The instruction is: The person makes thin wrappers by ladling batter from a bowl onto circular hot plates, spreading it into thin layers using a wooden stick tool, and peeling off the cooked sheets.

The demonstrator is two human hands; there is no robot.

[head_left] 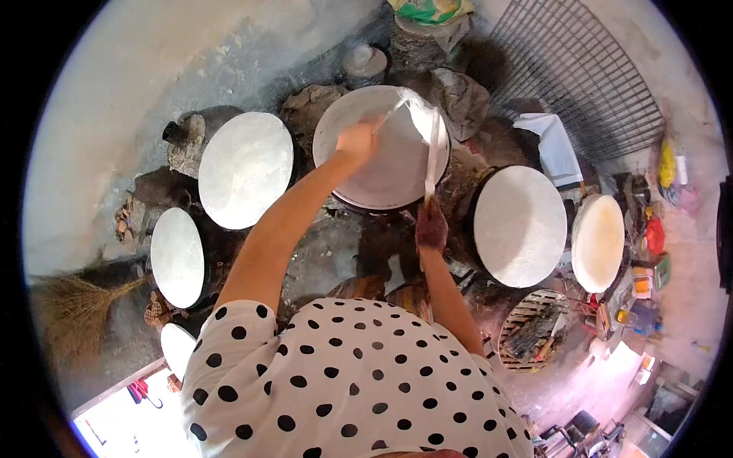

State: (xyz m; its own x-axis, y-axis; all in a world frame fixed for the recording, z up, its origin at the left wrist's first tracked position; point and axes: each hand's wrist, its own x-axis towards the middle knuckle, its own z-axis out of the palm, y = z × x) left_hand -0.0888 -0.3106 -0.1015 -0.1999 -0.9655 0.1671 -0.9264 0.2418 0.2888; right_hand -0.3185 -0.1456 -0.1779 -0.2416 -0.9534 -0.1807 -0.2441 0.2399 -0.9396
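My left hand [357, 143] is closed over the large round grey-white disc [374, 179] at the centre. A thin pale strip runs from its fingers to the disc's far right edge; whether it is a tool or material is unclear. My right hand [431, 227], which looks dark or gloved, is at the disc's near right edge. It grips the lower end of a long pale stick [434, 153] that points away over the disc. Bright white material [418, 114] lies at the far right edge, by the stick's far end.
White round discs stand left [246, 169] and right [521, 227], with smaller ones at the far left [177, 257] and far right [598, 243]. A wire grid [580, 76] leans on the back wall. A slatted basket [534, 295] sits near right, a straw broom [72, 309] far left.
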